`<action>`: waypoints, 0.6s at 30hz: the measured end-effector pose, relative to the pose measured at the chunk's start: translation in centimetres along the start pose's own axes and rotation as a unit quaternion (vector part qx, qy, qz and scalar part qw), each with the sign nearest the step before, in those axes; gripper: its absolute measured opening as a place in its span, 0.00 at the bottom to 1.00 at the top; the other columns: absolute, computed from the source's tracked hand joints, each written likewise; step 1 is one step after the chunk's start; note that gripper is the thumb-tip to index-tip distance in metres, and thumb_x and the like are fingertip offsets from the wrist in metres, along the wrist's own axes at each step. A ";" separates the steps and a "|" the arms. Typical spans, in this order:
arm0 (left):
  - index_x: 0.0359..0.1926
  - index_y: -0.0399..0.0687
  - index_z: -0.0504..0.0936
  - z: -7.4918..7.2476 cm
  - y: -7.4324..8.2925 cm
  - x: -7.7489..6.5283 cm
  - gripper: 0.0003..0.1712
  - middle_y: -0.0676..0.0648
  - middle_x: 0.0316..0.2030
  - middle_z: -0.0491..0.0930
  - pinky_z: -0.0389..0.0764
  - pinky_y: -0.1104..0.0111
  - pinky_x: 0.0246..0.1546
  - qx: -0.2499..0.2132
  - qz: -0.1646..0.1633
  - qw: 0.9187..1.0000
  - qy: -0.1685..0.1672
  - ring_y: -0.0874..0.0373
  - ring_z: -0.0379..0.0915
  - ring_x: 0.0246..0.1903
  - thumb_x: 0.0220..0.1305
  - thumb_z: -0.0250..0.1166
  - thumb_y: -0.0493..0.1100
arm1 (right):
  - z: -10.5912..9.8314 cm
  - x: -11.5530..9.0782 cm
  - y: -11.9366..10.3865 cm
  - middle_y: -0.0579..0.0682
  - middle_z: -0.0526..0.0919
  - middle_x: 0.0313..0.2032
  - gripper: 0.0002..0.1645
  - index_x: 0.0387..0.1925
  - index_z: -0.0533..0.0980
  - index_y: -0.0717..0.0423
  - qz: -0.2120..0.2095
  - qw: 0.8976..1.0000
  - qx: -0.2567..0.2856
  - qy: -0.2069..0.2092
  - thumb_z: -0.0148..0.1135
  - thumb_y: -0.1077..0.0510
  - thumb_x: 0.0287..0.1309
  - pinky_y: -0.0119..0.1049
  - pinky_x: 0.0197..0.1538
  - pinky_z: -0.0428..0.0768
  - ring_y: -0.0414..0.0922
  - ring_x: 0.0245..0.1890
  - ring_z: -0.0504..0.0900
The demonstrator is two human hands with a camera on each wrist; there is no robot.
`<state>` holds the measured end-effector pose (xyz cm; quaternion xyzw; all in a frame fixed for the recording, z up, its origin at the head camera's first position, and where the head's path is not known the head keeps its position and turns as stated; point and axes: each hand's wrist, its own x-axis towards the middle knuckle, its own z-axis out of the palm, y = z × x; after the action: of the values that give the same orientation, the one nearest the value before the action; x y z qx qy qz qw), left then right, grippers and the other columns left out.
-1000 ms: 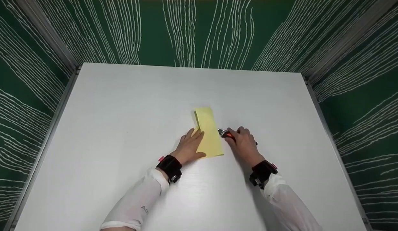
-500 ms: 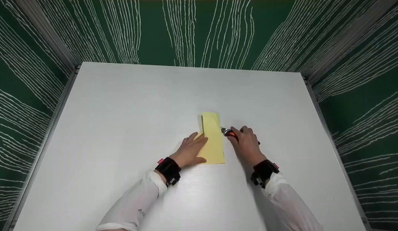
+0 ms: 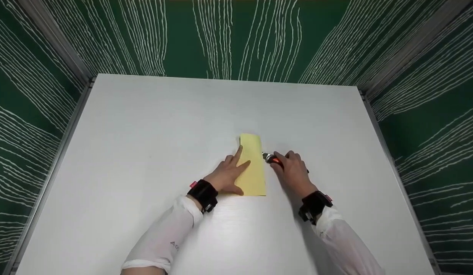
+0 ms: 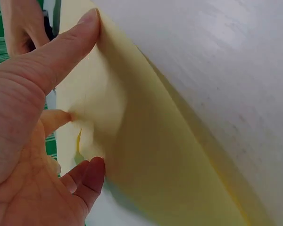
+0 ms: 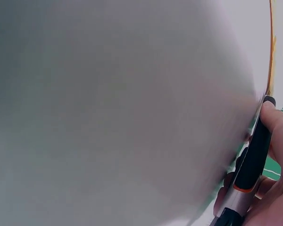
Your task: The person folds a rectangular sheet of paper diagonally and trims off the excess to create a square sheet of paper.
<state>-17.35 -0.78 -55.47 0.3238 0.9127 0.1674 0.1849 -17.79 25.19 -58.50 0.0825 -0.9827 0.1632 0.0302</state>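
Note:
A folded yellow sheet of paper (image 3: 255,172) lies lengthwise at the middle of the table in the head view. My left hand (image 3: 226,175) rests on its left side with fingers spread, and in the left wrist view the thumb (image 4: 68,47) lies on the paper. That wrist view also shows a small gap in the sheet near the fingertips. My right hand (image 3: 293,170) grips a black, silver and orange utility knife (image 3: 267,157), its head pointing at the paper's right edge. In the right wrist view, the thumb lies along the dark knife body (image 5: 254,155). The palm hides the rest.
The white table (image 3: 163,114) reaches out on all sides of the paper. Green panels with white wavy lines (image 3: 217,42) stand behind it and at both sides, with grey metal posts (image 3: 408,49) at the corners.
The paper has shifted right and towards the body, turning straighter. My left hand has since spread its fingers and reached further up the sheet. The right hand and knife moved slightly right.

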 end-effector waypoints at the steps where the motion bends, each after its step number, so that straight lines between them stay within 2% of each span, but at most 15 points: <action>1: 0.73 0.52 0.52 0.0 0.0 0.1 0.61 0.40 0.74 0.30 0.62 0.53 0.65 0.007 -0.001 1.000 -0.004 0.45 0.49 0.66 0.42 0.74 0.60 | 0.0 0.0 0.0 0.61 0.74 0.38 0.28 0.60 0.73 0.48 0.001 1.000 0.000 -0.002 0.57 0.43 0.61 0.52 0.39 0.75 0.56 0.38 0.73; 6: 0.72 0.54 0.54 -0.2 0.0 0.2 0.60 0.42 0.74 0.44 0.60 0.47 0.64 0.049 -0.002 0.999 -0.014 0.44 0.50 0.66 0.41 0.73 0.63 | 0.1 0.0 -0.3 0.61 0.74 0.40 0.29 0.62 0.71 0.46 0.018 1.000 -0.001 -0.009 0.56 0.42 0.62 0.53 0.41 0.73 0.56 0.41 0.73; 13: 0.71 0.55 0.59 -0.3 0.2 0.1 0.57 0.42 0.73 0.51 0.63 0.49 0.61 0.086 0.003 0.996 0.005 0.43 0.54 0.65 0.40 0.73 0.65 | 0.2 0.1 -0.6 0.61 0.74 0.38 0.28 0.60 0.72 0.45 0.016 1.000 -0.025 0.008 0.56 0.41 0.61 0.54 0.36 0.74 0.57 0.38 0.73; 18: 0.71 0.56 0.58 -0.4 0.1 0.0 0.57 0.42 0.73 0.49 0.62 0.49 0.61 0.076 0.006 0.997 -0.001 0.43 0.53 0.66 0.41 0.73 0.64 | 0.0 0.2 -0.3 0.61 0.74 0.39 0.28 0.61 0.72 0.45 0.011 1.000 -0.019 0.001 0.57 0.42 0.61 0.54 0.37 0.76 0.57 0.39 0.74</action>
<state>-17.47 -0.80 -55.09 0.3420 0.9207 0.0986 0.1597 -17.90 24.88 -58.41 0.0714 -0.9864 0.1450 0.0307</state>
